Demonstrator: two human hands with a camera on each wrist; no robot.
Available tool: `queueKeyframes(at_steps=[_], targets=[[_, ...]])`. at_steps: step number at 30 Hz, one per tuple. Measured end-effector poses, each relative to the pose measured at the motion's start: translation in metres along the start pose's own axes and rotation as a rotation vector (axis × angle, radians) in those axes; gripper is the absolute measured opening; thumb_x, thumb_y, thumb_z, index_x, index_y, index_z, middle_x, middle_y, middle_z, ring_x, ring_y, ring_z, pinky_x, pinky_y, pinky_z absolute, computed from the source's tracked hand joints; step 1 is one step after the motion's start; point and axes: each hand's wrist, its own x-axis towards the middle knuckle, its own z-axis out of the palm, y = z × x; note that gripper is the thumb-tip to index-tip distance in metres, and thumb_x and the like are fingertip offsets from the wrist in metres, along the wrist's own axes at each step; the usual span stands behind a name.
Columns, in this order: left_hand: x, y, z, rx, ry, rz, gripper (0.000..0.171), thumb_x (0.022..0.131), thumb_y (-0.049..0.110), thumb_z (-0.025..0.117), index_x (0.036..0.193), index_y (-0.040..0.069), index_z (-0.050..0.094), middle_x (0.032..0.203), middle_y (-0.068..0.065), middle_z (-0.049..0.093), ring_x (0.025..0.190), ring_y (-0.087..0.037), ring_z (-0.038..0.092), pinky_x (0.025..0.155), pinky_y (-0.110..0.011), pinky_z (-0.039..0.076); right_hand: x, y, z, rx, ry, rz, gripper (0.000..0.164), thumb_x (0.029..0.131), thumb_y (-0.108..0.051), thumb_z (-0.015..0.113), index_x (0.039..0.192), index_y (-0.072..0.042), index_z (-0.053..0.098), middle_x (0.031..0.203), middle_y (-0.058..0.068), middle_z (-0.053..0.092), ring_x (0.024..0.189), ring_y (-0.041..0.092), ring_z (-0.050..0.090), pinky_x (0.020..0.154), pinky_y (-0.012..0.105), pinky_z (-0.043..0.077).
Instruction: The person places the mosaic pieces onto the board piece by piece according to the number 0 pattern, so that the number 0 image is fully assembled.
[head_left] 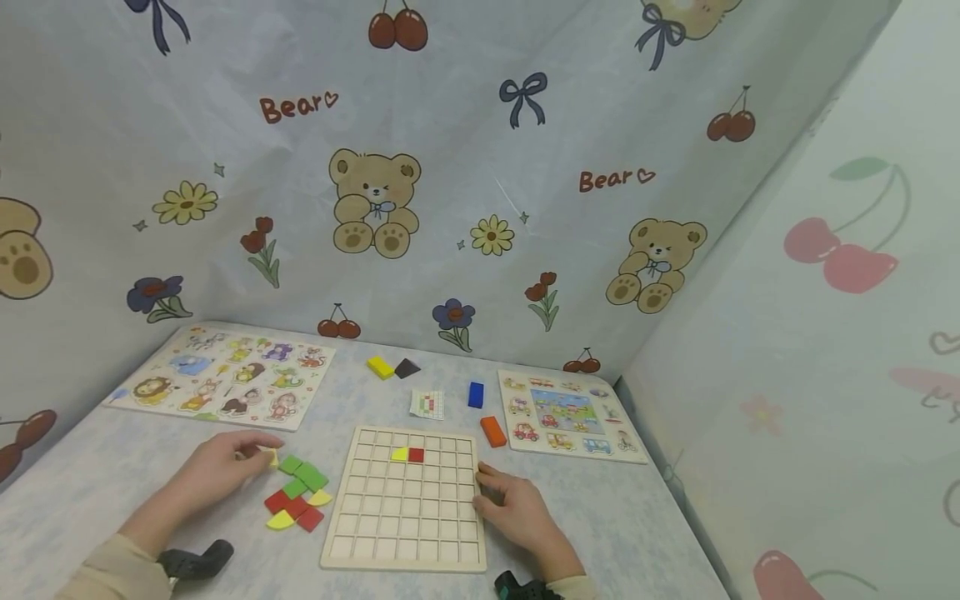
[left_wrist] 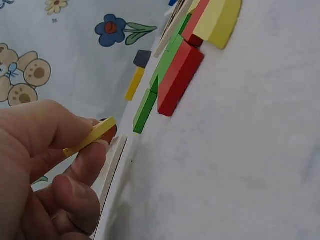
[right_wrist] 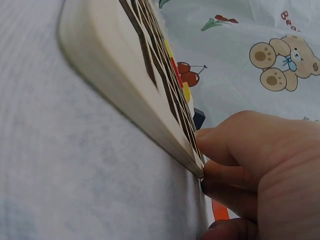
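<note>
My left hand (head_left: pixel 225 468) pinches a thin yellow block (left_wrist: pixel 92 136) between thumb and fingers, raised just left of a loose group of blocks. That group holds green blocks (head_left: pixel 310 477), red blocks (head_left: pixel 310 519) and yellow quarter-round blocks (head_left: pixel 281 521), lying flat on the table. At centre lies a wooden grid board (head_left: pixel 405 523); in its upper part a yellow quarter-round piece (head_left: pixel 400 454) sits beside a red square (head_left: pixel 416 455). With thumb and fingers my right hand (head_left: pixel 521 508) holds the board's right edge, seen closely in the right wrist view.
Behind the board lies a small pattern card (head_left: pixel 428 404). Around it are yellow (head_left: pixel 380 367), black (head_left: pixel 407 367), blue (head_left: pixel 476 395) and orange blocks (head_left: pixel 492 432). An animal puzzle board (head_left: pixel 225 372) lies back left, a vehicle puzzle board (head_left: pixel 570 415) back right. Printed cloth hangs behind the table.
</note>
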Motion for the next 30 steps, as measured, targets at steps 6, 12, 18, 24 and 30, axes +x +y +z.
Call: queueKeyframes(at_steps=[6,12,18,24,30], targets=[[0.001,0.011,0.009,-0.099,-0.004,0.009,0.037,0.092,0.037,0.076,0.117,0.011,0.072,0.098,0.000,0.073,0.086,-0.017,0.062,0.067,-0.032,0.052,0.001,0.002,0.000,0.008,-0.006,0.001,0.045,0.094,-0.029,0.072,0.133,-0.007,0.069,0.146,0.004,0.061,0.134,0.031,0.059,0.107,0.054,0.048],[0.007,0.039,0.018,-0.140,-0.036,0.005,0.031,0.090,0.036,0.079,0.107,0.011,0.071,0.096,0.000,0.073,0.086,-0.018,0.064,0.069,-0.033,0.053,0.001,0.002,0.001,0.010,-0.006,0.007,0.045,0.094,-0.030,0.072,0.133,-0.007,0.069,0.146,0.004,0.061,0.135,0.030,0.058,0.107,0.053,0.047],[0.018,0.070,0.029,-0.121,-0.072,0.043,0.032,0.095,0.031,0.075,0.122,0.016,0.070,0.103,-0.005,0.067,0.088,-0.022,0.060,0.070,-0.034,0.051,0.000,0.001,-0.001,0.019,-0.013,0.007,0.045,0.095,-0.030,0.072,0.133,-0.006,0.068,0.146,0.005,0.061,0.135,0.031,0.058,0.107,0.054,0.047],[0.039,0.099,0.047,-0.151,-0.127,0.072,0.023,0.097,0.028,0.071,0.118,0.018,0.074,0.105,-0.003,0.069,0.090,-0.022,0.060,0.070,-0.033,0.049,0.001,0.000,-0.002,0.027,-0.018,0.017,0.045,0.094,-0.029,0.072,0.133,-0.007,0.069,0.146,0.005,0.061,0.135,0.031,0.058,0.108,0.054,0.047],[0.057,0.125,0.069,-0.199,-0.112,0.090,0.020,0.091,0.025,0.078,0.107,0.013,0.075,0.091,0.000,0.074,0.073,-0.022,0.065,0.064,-0.033,0.052,0.001,-0.001,-0.002,0.003,-0.025,0.007,0.045,0.094,-0.027,0.073,0.133,-0.007,0.069,0.145,0.005,0.062,0.134,0.030,0.059,0.107,0.053,0.048]])
